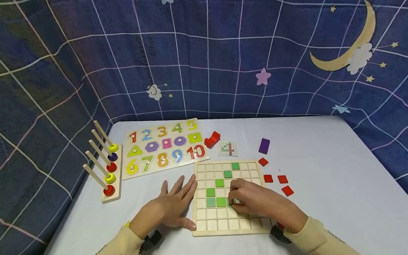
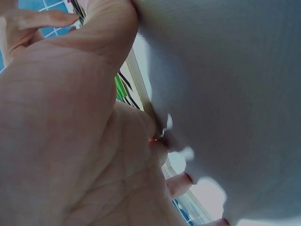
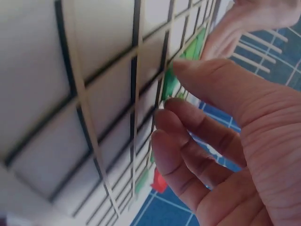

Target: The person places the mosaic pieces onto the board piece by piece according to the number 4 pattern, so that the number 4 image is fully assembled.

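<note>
A wooden grid board (image 1: 231, 232) lies on the table with several green square tiles (image 1: 219, 183) in its cells, some in a slanting line and some in a row. My right hand (image 1: 255, 198) is over the board's right half, thumb and fingertips curled at a green tile (image 3: 168, 84) at the right end of that row. In the head view the hand partly hides this tile. My left hand (image 1: 170, 205) rests with spread fingers at the board's left edge, its thumb (image 1: 187, 223) against the frame. Its palm fills much of the left wrist view.
Several red tiles (image 1: 287, 190) lie right of the board, below a purple block (image 1: 264, 146). Behind it are a small pattern card (image 1: 228, 148) and a red curved piece (image 1: 212, 139). A number puzzle (image 1: 157, 167) and a peg stand with rings (image 1: 119, 183) occupy the left.
</note>
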